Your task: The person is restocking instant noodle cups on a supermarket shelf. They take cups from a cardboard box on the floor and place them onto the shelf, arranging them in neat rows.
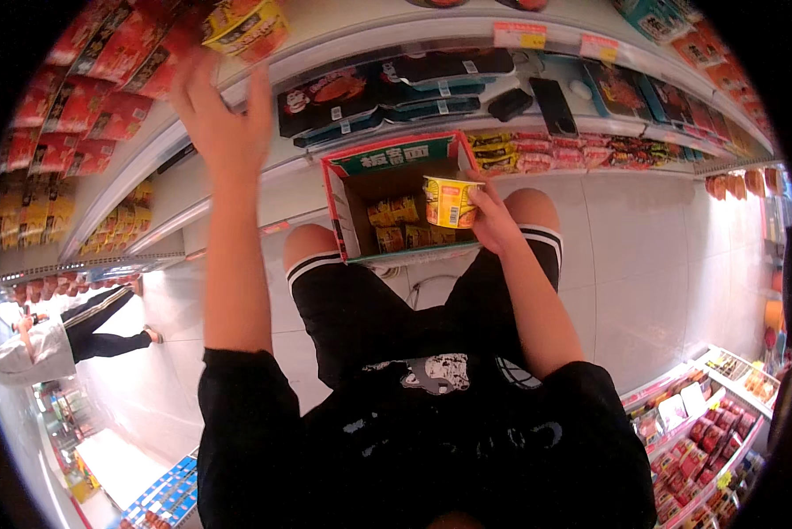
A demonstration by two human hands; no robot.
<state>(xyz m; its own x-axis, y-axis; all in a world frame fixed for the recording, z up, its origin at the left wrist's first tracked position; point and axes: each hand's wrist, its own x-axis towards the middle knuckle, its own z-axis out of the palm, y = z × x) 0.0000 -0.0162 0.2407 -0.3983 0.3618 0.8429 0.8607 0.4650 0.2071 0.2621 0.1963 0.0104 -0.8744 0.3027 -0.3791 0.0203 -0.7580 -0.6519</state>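
Observation:
A yellow instant-noodle cup [450, 202] is in my right hand [493, 215], its fingers around the cup's side. It is above a red and green cardboard box [396, 151] resting at my knees. Several small yellow-brown packets [392, 211] lie inside the box. My left hand [227, 119] is raised at the upper left, slightly blurred, fingers apart and nothing seen in it. Just beyond its fingertips a yellow and red noodle tub [249, 30] sits on the upper shelf; whether they touch, I cannot tell.
Red packs [115, 49] are stacked at the upper left. The lower shelf holds black flat packages [326, 99], a black phone-like object [553, 106] and snack packets [535, 151]. A person [39, 344] stands far left. Display racks [700, 423] stand at the lower right.

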